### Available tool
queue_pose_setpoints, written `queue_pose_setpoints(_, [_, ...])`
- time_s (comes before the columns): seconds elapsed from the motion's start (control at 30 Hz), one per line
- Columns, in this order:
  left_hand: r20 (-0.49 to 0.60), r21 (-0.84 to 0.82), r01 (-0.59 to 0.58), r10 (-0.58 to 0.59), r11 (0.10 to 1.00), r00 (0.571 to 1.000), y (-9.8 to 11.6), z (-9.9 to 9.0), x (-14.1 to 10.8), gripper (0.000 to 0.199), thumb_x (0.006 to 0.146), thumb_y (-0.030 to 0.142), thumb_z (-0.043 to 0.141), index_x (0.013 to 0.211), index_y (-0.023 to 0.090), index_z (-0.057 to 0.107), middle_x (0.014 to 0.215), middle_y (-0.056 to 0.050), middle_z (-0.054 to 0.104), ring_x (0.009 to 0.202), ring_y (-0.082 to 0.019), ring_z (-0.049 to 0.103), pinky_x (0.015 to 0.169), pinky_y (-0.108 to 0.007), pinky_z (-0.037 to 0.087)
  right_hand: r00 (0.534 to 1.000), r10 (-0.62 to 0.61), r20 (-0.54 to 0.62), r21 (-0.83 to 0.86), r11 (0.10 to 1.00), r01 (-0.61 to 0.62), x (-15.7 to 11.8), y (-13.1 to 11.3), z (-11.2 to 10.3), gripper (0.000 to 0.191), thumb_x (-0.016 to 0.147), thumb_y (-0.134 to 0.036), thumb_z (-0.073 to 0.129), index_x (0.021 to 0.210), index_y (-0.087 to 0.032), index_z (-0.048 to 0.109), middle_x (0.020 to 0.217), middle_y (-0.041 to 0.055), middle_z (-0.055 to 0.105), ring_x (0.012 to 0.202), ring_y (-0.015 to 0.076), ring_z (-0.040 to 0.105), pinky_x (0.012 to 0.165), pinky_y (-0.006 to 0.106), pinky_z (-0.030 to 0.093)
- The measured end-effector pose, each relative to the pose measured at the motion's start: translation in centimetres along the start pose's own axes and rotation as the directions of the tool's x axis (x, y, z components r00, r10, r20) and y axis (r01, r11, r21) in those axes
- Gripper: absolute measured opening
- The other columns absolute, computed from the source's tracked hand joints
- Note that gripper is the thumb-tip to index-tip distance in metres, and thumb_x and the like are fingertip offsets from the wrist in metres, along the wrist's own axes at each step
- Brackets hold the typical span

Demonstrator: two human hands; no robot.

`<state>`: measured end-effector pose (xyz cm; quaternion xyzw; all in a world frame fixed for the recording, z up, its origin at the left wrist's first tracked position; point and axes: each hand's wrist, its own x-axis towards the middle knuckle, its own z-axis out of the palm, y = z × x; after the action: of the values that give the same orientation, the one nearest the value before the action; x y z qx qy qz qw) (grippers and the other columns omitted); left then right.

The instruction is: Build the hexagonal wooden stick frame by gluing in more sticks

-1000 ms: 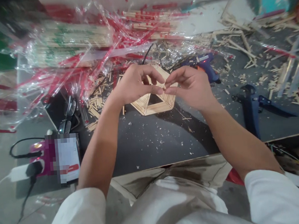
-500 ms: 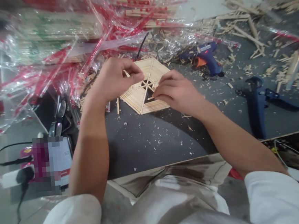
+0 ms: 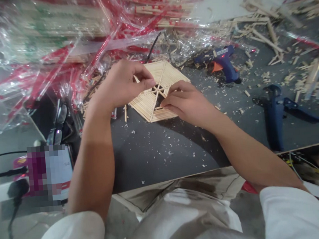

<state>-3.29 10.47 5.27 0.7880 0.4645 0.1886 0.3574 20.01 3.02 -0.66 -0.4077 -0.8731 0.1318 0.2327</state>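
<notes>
A hexagonal panel of thin wooden sticks point(image 3: 162, 115) lies on the dark table, with spokes meeting at its centre and dark gaps around the hub. My left hand point(image 3: 127, 83) rests over its left side, thumb and forefinger pinched together close to the hub. Whatever those fingertips hold, if anything, is hidden. From the right, my right hand point(image 3: 184, 101) reaches over the panel with fingers closed on a short wooden stick point(image 3: 159, 107). That stick sits at the lower gap, beside the innermost row; I cannot tell whether it touches the row.
Behind the panel are plastic-wrapped stick bundles point(image 3: 56, 35). A blue glue gun point(image 3: 227, 64) lies to the right, among scraps, with a blue-handled cutter point(image 3: 274, 117) nearer the edge. Glasses point(image 3: 58, 122) and a phone point(image 3: 60, 173) are at the left. A loose stick point(image 3: 125, 113) lies beside the panel.
The short stick in my right hand has come down slightly towards the innermost lower row. My left hand keeps nearly the same place on the panel. The whole view has shifted a little.
</notes>
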Motion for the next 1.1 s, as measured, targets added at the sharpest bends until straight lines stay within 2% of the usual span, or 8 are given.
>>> queue_pose_setpoints(0.2, [0.001,0.013,0.041,-0.041,0.999,0.999,0.4,0.0,0.0,0.009,0.09,0.026,0.082,0.094,0.018,0.084,0.091,-0.006,0.08,0.081,-0.019,0.065,0.082,-0.042,0.051,0.999,-0.022,-0.03,-0.035,0.999,0.021,-0.2,0.2,0.4,0.024,0.108,-0.022,0.055,0.108,-0.023,0.079,0.099,0.0106,0.079,0.114,0.03,0.063,0.101,0.049,0.051])
queue_pose_setpoints(0.3, [0.003,0.01,0.013,-0.013,1.0,1.0,0.7,0.0,-0.1,0.009,0.09,0.024,0.081,0.093,0.017,0.084,0.089,-0.006,0.08,0.078,-0.018,0.065,0.083,-0.042,0.051,0.999,-0.004,-0.032,-0.056,0.998,0.002,-0.3,0.1,0.6,0.021,0.106,-0.022,0.058,0.108,-0.024,0.079,0.098,0.0107,0.077,0.114,0.0301,0.063,0.1,0.049,0.051])
queue_pose_setpoints(0.43, [0.007,0.011,0.011,-0.011,1.0,1.0,0.6,0.0,-0.2,0.013,0.089,0.03,0.079,0.093,0.019,0.084,0.085,-0.004,0.079,0.078,-0.018,0.065,0.083,-0.041,0.052,1.0,0.004,-0.03,-0.078,0.997,-0.006,-0.2,0.0,0.6,0.022,0.106,-0.022,0.057,0.11,-0.024,0.079,0.097,0.0114,0.075,0.113,0.0304,0.064,0.098,0.047,0.052])
queue_pose_setpoints(0.6, [0.01,-0.004,0.022,-0.022,1.0,1.0,0.2,0.2,-0.1,0.016,0.086,0.034,0.08,0.092,0.02,0.084,0.085,-0.006,0.079,0.088,-0.023,0.069,0.086,-0.041,0.053,1.0,0.007,-0.017,-0.088,0.996,-0.008,-0.1,-0.2,0.6,0.025,0.106,-0.021,0.055,0.11,-0.024,0.079,0.093,0.0109,0.075,0.11,0.0303,0.063,0.095,0.047,0.053])
queue_pose_setpoints(0.83, [0.055,-0.036,-0.056,0.058,0.998,0.997,-0.4,0.8,0.1,0.019,0.086,0.042,0.079,0.091,0.023,0.081,0.082,-0.005,0.077,0.089,-0.023,0.069,0.08,-0.034,0.054,1.0,-0.003,0.016,-0.089,0.996,0.004,0.0,-0.4,0.3,0.025,0.107,-0.021,0.055,0.112,-0.024,0.08,0.09,0.01,0.077,0.105,0.0299,0.064,0.091,0.046,0.053])
queue_pose_setpoints(0.97, [0.099,0.004,-0.04,0.04,0.999,0.994,-0.2,1.3,0.2,0.016,0.088,0.038,0.078,0.093,0.022,0.081,0.082,-0.003,0.075,0.088,-0.022,0.07,0.083,-0.033,0.053,1.0,-0.014,0.01,-0.089,0.996,0.015,0.0,-0.4,0.4,0.024,0.106,-0.021,0.058,0.113,-0.024,0.08,0.09,0.0102,0.077,0.106,0.0298,0.064,0.091,0.046,0.053])
queue_pose_setpoints(1.1, [0.153,0.068,-0.082,0.071,0.994,0.986,0.0,1.9,0.4,0.014,0.089,0.033,0.074,0.092,0.022,0.081,0.077,-0.001,0.073,0.086,-0.02,0.069,0.085,-0.032,0.051,1.0,0.005,-0.026,-0.074,0.997,-0.007,-0.1,-0.1,0.0,0.024,0.106,-0.024,0.059,0.111,-0.024,0.082,0.091,0.0109,0.075,0.105,0.0297,0.066,0.09,0.046,0.054])
